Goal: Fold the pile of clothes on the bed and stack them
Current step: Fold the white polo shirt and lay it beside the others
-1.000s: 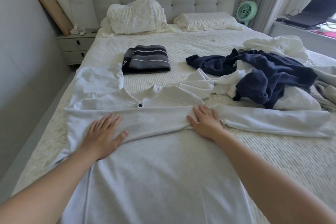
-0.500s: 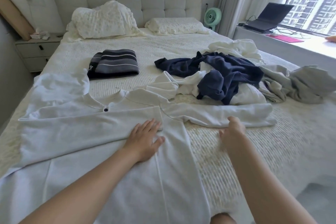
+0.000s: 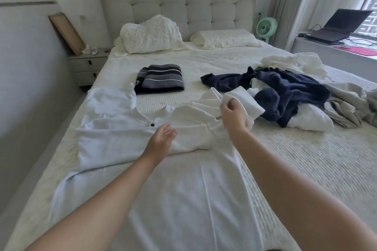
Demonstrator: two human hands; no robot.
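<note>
Bed (image 3: 285,169) with tufted headboard: white button shirt (image 3: 163,199) spread flat, right hand (image 3: 234,116) gripping its sleeve (image 3: 242,98), left hand (image 3: 161,140) relaxed above the chest, folded striped garment (image 3: 161,79) beyond, unfolded pile (image 3: 285,96) right.

bed (image 3: 295,169), pale textured cover | near end: white shirt (image 3: 163,189) spread flat | middle: folded striped garment (image 3: 161,78) | right: loose pile, navy garment (image 3: 285,91) over white and grey pieces | headboard end: two pillows (image 3: 151,34)
</note>
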